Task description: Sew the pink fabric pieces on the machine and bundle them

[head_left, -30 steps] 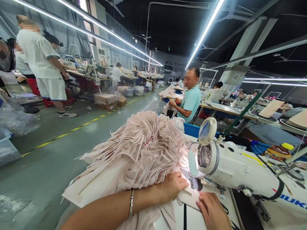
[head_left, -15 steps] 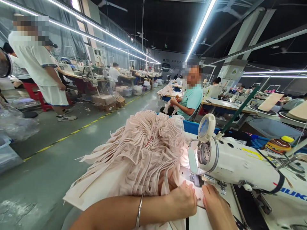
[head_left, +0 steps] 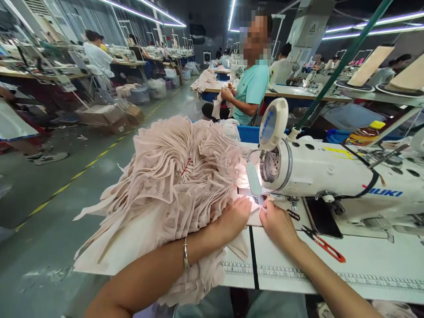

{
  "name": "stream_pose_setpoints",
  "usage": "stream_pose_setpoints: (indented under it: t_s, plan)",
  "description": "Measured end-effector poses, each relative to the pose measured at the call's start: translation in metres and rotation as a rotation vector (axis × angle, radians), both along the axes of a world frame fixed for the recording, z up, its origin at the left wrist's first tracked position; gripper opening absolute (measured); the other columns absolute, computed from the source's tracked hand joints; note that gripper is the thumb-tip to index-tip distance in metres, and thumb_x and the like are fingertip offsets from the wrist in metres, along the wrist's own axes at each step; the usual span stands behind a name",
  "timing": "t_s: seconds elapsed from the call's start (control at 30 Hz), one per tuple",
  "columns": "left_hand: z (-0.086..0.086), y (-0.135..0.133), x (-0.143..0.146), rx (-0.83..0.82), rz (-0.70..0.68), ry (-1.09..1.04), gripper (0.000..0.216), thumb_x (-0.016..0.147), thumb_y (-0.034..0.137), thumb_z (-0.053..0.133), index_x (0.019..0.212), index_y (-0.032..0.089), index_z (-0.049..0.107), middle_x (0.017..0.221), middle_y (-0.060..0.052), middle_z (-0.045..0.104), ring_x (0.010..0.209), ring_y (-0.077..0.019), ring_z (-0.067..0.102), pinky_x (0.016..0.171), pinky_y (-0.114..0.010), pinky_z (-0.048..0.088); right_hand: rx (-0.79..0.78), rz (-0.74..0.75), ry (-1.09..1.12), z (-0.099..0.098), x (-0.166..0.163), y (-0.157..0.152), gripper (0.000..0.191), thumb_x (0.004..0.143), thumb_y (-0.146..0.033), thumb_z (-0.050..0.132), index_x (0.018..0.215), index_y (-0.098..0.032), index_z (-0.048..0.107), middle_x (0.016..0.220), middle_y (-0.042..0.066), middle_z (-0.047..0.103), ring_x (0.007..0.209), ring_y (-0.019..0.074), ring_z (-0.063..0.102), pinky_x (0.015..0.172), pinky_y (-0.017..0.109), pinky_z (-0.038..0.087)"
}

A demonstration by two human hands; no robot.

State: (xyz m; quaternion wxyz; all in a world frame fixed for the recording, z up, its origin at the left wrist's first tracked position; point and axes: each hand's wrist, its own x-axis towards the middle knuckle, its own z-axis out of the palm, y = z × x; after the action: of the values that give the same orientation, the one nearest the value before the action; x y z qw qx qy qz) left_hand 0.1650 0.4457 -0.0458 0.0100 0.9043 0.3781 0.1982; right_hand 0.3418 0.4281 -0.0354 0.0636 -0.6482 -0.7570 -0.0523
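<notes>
My left hand (head_left: pixel 236 218), with a bangle at its wrist, lies with fingers stretched flat on a pale pink fabric piece (head_left: pixel 254 218) at the sewing machine's lit needle area. Close beside it, my right hand (head_left: pixel 278 221) is closed, thumb and fingers pinching the fabric edge just in front of the presser foot. The white sewing machine (head_left: pixel 311 165) stands over both hands. A large heap of pale pink fabric pieces (head_left: pixel 155 163) is piled left of the needle, and part of it hangs below my left forearm.
Red-handled thread snips (head_left: pixel 326 247) lie right of my right hand, near a printed ruler strip (head_left: pixel 281 272) along the table's front. Behind the machine are a green pole (head_left: pixel 344 62) and a bottle (head_left: pixel 366 132). A co-worker (head_left: pixel 253 88) in a turquoise shirt sits ahead, holding fabric.
The view has tilted down and turned right, bringing the snips and ruler strip into sight. My left hand has gone from curled to flat on the fabric; both hands are closer together.
</notes>
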Motion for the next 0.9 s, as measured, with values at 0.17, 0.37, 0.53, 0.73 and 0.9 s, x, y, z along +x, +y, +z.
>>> stream_pose_setpoints:
  t_s: [0.17, 0.37, 0.53, 0.73, 0.9]
  plan:
    - [0.000, -0.011, 0.004, -0.107, -0.198, -0.200, 0.030, 0.097, 0.004, 0.033, 0.111, 0.011, 0.059, 0.115, -0.007, 0.067, 0.109, -0.0148, 0.063, 0.099, -0.028, 0.050, -0.018, -0.012, 0.096, 0.002, 0.002, -0.005, 0.012, 0.086, -0.019, 0.041, 0.086, -0.019, 0.053, 0.059, 0.001, 0.058, 0.050, 0.0160, 0.049, 0.052, 0.027, 0.020]
    - [-0.009, -0.023, 0.005, 0.209, -0.163, 0.117, 0.038, 0.095, 0.007, 0.043, 0.132, 0.001, 0.051, 0.132, -0.015, 0.060, 0.128, -0.0273, 0.053, 0.109, -0.038, 0.040, -0.084, -0.035, 0.174, 0.003, 0.003, -0.005, 0.016, 0.087, -0.018, 0.034, 0.082, -0.020, 0.049, 0.060, 0.001, 0.056, 0.049, 0.0151, 0.044, 0.052, 0.026, 0.020]
    - [-0.006, -0.023, 0.006, 0.269, -0.126, 0.187, 0.036, 0.097, 0.012, 0.041, 0.131, 0.003, 0.052, 0.131, -0.015, 0.059, 0.127, -0.0290, 0.052, 0.108, -0.040, 0.039, -0.100, -0.028, 0.248, 0.006, 0.004, -0.005, 0.020, 0.091, -0.023, 0.032, 0.082, -0.020, 0.049, 0.057, 0.000, 0.053, 0.049, 0.0154, 0.045, 0.051, 0.026, 0.022]
    - [0.001, -0.017, 0.008, 0.244, -0.179, 0.157, 0.024, 0.098, 0.007, 0.037, 0.110, 0.007, 0.058, 0.119, -0.014, 0.062, 0.116, -0.0244, 0.057, 0.104, -0.038, 0.040, -0.146, 0.327, 0.483, 0.008, 0.032, -0.007, 0.023, 0.094, -0.037, 0.045, 0.106, -0.022, 0.057, 0.095, 0.007, 0.067, 0.088, 0.0210, 0.062, 0.076, 0.034, 0.050]
    - [0.000, -0.018, 0.010, 0.246, -0.161, 0.081, 0.024, 0.097, 0.007, 0.039, 0.115, 0.004, 0.054, 0.112, -0.013, 0.061, 0.108, -0.0226, 0.057, 0.105, -0.034, 0.040, 0.169, 0.500, 0.395, -0.009, 0.045, -0.011, 0.030, 0.097, -0.027, 0.048, 0.125, -0.022, 0.057, 0.117, 0.009, 0.066, 0.109, 0.0218, 0.060, 0.097, 0.041, 0.049]
